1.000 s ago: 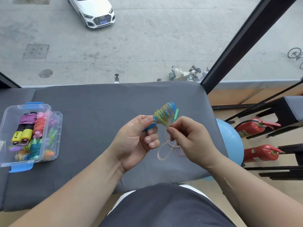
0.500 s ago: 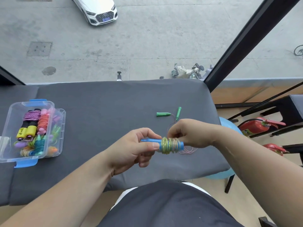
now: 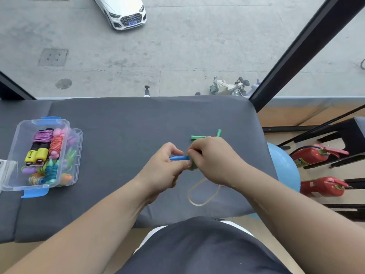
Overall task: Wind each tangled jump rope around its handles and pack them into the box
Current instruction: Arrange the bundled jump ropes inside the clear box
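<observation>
Over the near-middle of the table, the hands are close together, almost touching. The left hand grips a blue handle lying left to right. The right hand has its fingers curled and pinches the rope at a yellow-green coil on the handle's right end. The coil is mostly hidden. A loose loop of pale rope trails near of the right hand. Two green handles lie just beyond it. The clear box sits open at far left, well apart, with wound ropes inside in purple, orange and teal. A blue ball and red extinguishers are right of the table. A white car is outside.
</observation>
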The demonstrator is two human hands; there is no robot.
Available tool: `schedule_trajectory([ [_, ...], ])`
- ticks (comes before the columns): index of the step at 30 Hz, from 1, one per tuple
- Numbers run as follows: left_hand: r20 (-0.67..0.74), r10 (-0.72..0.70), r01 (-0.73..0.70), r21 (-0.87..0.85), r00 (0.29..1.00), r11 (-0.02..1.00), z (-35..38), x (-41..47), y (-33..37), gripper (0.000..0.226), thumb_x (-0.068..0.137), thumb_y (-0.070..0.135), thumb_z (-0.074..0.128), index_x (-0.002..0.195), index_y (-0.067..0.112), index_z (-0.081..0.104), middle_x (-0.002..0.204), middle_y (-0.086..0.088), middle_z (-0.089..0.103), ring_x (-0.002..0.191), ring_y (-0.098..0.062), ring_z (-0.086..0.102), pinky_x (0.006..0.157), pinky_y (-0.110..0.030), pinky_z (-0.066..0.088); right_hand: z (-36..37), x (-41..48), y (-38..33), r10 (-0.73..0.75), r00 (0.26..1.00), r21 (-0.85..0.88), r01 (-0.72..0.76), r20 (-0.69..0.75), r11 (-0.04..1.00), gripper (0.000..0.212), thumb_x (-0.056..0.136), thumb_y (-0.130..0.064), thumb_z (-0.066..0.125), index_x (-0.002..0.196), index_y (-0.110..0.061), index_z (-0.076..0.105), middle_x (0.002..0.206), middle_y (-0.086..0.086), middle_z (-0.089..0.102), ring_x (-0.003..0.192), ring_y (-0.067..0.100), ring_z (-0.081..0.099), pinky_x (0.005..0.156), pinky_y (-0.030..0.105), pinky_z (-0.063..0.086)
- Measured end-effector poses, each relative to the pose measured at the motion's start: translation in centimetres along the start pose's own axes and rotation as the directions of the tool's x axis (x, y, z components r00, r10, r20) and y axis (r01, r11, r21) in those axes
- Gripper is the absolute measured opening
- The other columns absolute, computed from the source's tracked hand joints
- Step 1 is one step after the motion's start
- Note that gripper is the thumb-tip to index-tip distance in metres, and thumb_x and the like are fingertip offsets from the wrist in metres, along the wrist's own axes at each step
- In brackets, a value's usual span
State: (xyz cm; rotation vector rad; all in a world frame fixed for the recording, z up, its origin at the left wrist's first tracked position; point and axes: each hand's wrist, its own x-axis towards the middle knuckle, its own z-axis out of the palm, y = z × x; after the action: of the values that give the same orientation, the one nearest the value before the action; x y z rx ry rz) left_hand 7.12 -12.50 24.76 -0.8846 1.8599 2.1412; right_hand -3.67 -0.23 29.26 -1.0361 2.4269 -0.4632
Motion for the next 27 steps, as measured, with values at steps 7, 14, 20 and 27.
schedule_trajectory([
  [7, -0.127, -0.010, -0.041, -0.399, 0.992, 0.916, 1.5, 0.5, 0.8, 0.011, 0.103, 0.017, 0.055, 0.101, 0.012, 0.046, 0.064, -0.001, 0.040, 0.048, -0.012, 0.026, 0.046, -0.026, 0.026, 1.3, -3.0, 0.9, -0.039, 0.938, 0.256, 0.134, -0.344, 0.957, 0.016, 0.094, -0.016, 0.063, 0.101, -0.017, 0.076, 0.062, -0.013, 0.059, 0.058, 0.007, 0.054, 0.061, 0.027, 0.044],
  [14, 0.007, 0.026, -0.015, -0.664, 1.000, 0.747, 2.5, -0.7, 2.7, 0.017, 0.102, 0.021, 0.055, 0.089, 0.014, 0.045, 0.062, 0.001, 0.037, 0.047, -0.010, 0.028, 0.044, -0.023, 0.027, 1.8, -4.7, 2.2, 0.110, 0.957, 0.758, 0.141, -0.270, 0.637, 0.015, 0.091, 0.001, 0.068, 0.085, -0.013, 0.068, 0.072, 0.005, 0.071, 0.057, 0.012, 0.054, 0.056, 0.026, 0.045],
  [20, 0.242, 0.073, 0.116, -0.684, 0.968, 0.720, 1.8, -1.8, 2.6, 0.020, 0.089, 0.024, 0.067, 0.091, 0.017, 0.049, 0.063, 0.002, 0.031, 0.044, -0.007, 0.025, 0.039, -0.019, 0.026, 1.2, -4.7, 4.1, 0.112, 0.989, 0.877, 0.030, -0.095, 0.480, 0.009, 0.080, -0.003, 0.079, 0.076, -0.009, 0.075, 0.069, 0.009, 0.072, 0.059, 0.014, 0.054, 0.056, 0.024, 0.042],
  [27, 0.440, -0.010, 0.192, -0.371, 0.898, 0.909, -0.3, -2.6, 1.5, 0.027, 0.080, 0.032, 0.074, 0.089, 0.018, 0.052, 0.060, 0.002, 0.032, 0.043, -0.006, 0.021, 0.038, -0.015, 0.021, -2.0, -2.4, 5.8, -0.135, 0.978, 0.330, 0.077, 0.158, 0.941, 0.007, 0.087, -0.013, 0.076, 0.088, -0.020, 0.078, 0.077, -0.008, 0.074, 0.070, 0.003, 0.064, 0.068, 0.021, 0.051],
])
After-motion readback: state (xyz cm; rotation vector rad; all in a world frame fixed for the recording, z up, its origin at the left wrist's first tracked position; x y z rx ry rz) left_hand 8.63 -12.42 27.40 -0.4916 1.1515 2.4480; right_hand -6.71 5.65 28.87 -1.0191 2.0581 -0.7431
